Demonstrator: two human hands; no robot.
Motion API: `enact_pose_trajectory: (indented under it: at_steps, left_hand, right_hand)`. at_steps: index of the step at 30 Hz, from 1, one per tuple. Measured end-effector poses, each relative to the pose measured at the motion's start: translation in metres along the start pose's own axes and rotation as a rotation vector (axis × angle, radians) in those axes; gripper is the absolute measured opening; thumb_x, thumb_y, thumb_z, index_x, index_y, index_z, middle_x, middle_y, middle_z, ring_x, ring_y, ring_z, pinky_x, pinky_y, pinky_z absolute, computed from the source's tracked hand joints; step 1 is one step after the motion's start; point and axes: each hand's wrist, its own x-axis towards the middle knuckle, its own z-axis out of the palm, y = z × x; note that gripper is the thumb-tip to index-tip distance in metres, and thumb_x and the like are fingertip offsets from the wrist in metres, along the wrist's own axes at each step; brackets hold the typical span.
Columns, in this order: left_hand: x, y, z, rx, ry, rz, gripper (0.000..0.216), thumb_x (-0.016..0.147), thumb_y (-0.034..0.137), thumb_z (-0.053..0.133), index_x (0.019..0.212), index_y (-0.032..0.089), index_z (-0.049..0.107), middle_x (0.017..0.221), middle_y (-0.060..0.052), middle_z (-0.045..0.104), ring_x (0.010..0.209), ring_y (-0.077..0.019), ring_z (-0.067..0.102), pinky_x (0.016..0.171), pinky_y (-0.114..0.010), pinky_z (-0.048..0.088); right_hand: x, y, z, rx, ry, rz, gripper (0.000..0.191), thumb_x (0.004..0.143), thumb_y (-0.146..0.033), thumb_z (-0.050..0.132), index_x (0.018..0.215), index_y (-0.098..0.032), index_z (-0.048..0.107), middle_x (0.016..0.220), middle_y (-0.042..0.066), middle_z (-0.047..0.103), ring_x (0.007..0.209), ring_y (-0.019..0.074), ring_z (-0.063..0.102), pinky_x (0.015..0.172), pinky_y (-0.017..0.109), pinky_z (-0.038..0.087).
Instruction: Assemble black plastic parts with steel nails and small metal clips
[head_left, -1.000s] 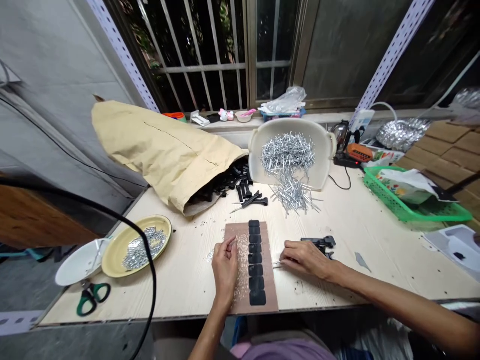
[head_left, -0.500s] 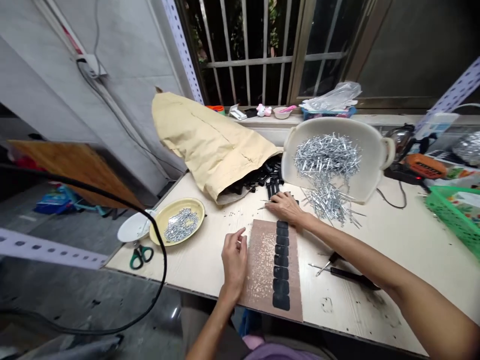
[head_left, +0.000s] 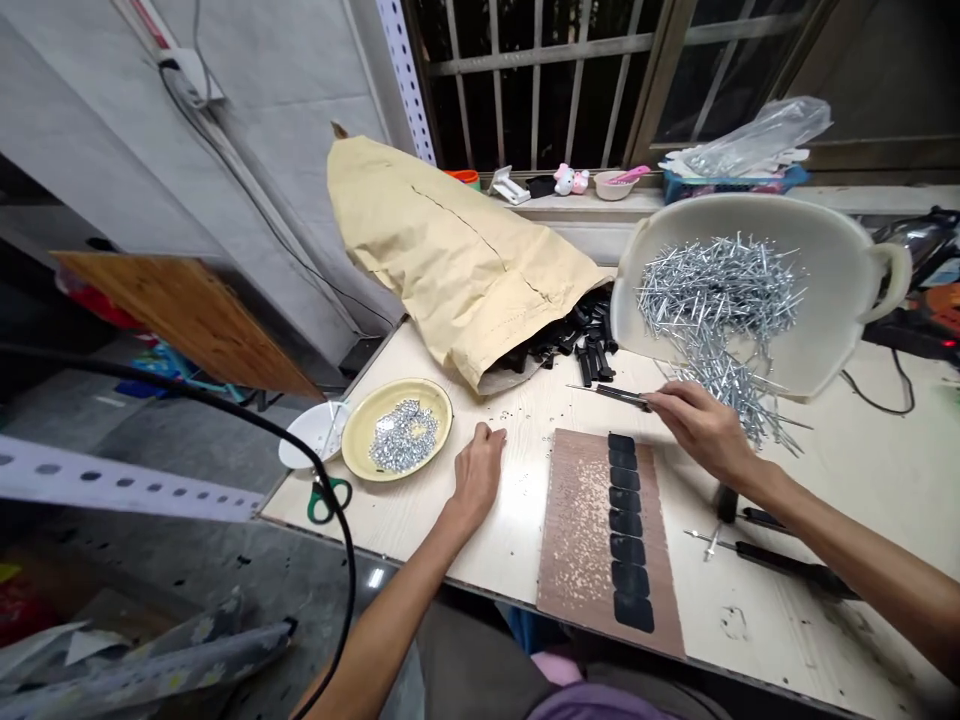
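My right hand point(head_left: 701, 430) grips thin dark tweezers point(head_left: 619, 396), their pointed end toward the left above the table. My left hand point(head_left: 478, 470) rests on the table with its fingers curled closed; what they hold, if anything, is hidden. Between the hands lies a brown board point(head_left: 566, 585) scattered with pale specks. A column of flat black pieces point(head_left: 630, 548) runs along its right part. Left of my left hand, a yellow plate point(head_left: 356, 445) holds small shiny metal bits point(head_left: 405, 440). Black plastic parts point(head_left: 592, 360) spill from a paper sack point(head_left: 465, 270) beyond the tweezers.
A cream basin point(head_left: 832, 330) spills metal pins point(head_left: 720, 290) at the back right. Black-handled tools point(head_left: 787, 560) lie beneath my right forearm. Green-handled scissors point(head_left: 328, 500) and a white dish point(head_left: 307, 435) sit at the left edge. A black cable point(head_left: 341, 540) hangs across the left foreground.
My right hand has moved right, away from the black parts by the sack, with the tweezers in it. My left hand has left the board's edge for the plate side, its fingers now more curled.
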Motion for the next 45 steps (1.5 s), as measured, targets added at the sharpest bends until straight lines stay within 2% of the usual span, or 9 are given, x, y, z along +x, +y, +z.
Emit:
enact_pose_trajectory:
  at_steps: [5,9,15,20,26,31,35,40,45]
  left_hand:
    - [0.011,-0.011,0.004,0.016,-0.067,0.136,0.024,0.090,0.017,0.036,0.090,0.020,0.060,0.090,-0.006,0.056,0.066,-0.0164,0.054,0.051,-0.026,0.029]
    - [0.019,-0.014,-0.001,-0.171,-0.065,0.106,0.021,0.089,0.018,0.039,0.087,0.018,0.059,0.093,-0.007,0.058,0.068,-0.0162,0.055,0.055,-0.026,0.034]
    - [0.019,0.018,-0.029,-1.115,-0.210,-0.309,0.023,0.077,0.037,0.059,0.080,0.014,0.060,0.074,-0.004,0.062,0.052,-0.0099,0.052,0.045,-0.021,0.037]
    - [-0.013,0.075,-0.056,-1.610,-0.275,-0.410,0.029,0.067,0.035,0.071,0.078,0.010,0.062,0.075,-0.006,0.064,0.053,-0.0067,0.054,0.049,-0.018,0.043]
    - [-0.055,0.129,-0.076,-1.839,-0.243,-0.383,0.028,0.063,0.031,0.076,0.075,0.010,0.062,0.064,-0.002,0.062,0.055,-0.0073,0.056,0.058,-0.020,0.049]
    - [-0.077,0.161,-0.082,-1.801,-0.142,-0.352,0.027,0.064,0.029,0.075,0.076,0.009,0.062,0.065,-0.002,0.063,0.055,-0.0077,0.057,0.059,-0.022,0.050]
    - [-0.086,0.185,-0.080,-1.735,-0.160,-0.334,0.027,0.065,0.029,0.075,0.078,0.009,0.063,0.068,-0.003,0.064,0.055,-0.0084,0.057,0.059,-0.023,0.051]
    - [-0.083,0.201,-0.069,-1.762,-0.265,-0.330,0.024,0.068,0.027,0.073,0.080,0.010,0.062,0.068,-0.003,0.063,0.058,-0.0080,0.057,0.062,-0.023,0.051]
    - [-0.069,0.199,-0.052,-1.817,-0.332,-0.400,0.022,0.068,0.025,0.073,0.080,0.010,0.062,0.066,-0.002,0.063,0.058,-0.0077,0.058,0.061,-0.020,0.050]
  right_hand:
    - [-0.031,-0.019,-0.027,0.016,0.003,0.093,0.025,0.089,-0.022,0.051,0.112,-0.022,0.060,0.100,0.006,0.064,0.088,0.0173,0.061,0.079,0.030,0.050]
    - [-0.041,-0.052,-0.032,0.063,0.018,0.212,0.031,0.089,-0.018,0.051,0.118,-0.020,0.058,0.100,0.006,0.064,0.089,0.0166,0.061,0.078,0.029,0.051]
    - [-0.022,-0.115,-0.037,0.306,0.035,0.335,0.033,0.091,-0.018,0.045,0.121,-0.024,0.056,0.103,0.006,0.061,0.091,0.0155,0.060,0.079,0.029,0.052]
    - [-0.009,-0.149,-0.052,0.371,-0.007,0.248,0.031,0.092,-0.018,0.043,0.118,-0.023,0.059,0.097,0.006,0.059,0.086,0.0142,0.059,0.075,0.026,0.051]
    - [-0.040,-0.148,-0.075,0.310,-0.048,0.179,0.037,0.092,-0.019,0.041,0.126,-0.028,0.052,0.092,0.004,0.058,0.081,0.0133,0.059,0.072,0.025,0.051]
    - [-0.071,-0.141,-0.093,0.373,0.052,0.168,0.035,0.094,-0.021,0.040,0.126,-0.028,0.053,0.092,0.004,0.056,0.081,0.0122,0.058,0.073,0.023,0.050]
    - [-0.089,-0.133,-0.103,0.378,0.069,0.189,0.036,0.093,-0.020,0.040,0.126,-0.028,0.052,0.092,0.003,0.056,0.080,0.0120,0.057,0.071,0.023,0.049]
    - [-0.104,-0.119,-0.104,0.318,0.062,0.237,0.037,0.093,-0.019,0.041,0.127,-0.029,0.051,0.090,0.003,0.057,0.081,0.0119,0.058,0.072,0.022,0.048]
    - [-0.102,-0.109,-0.093,0.247,0.008,0.268,0.039,0.093,-0.019,0.041,0.129,-0.030,0.049,0.090,0.003,0.057,0.082,0.0120,0.058,0.071,0.021,0.048]
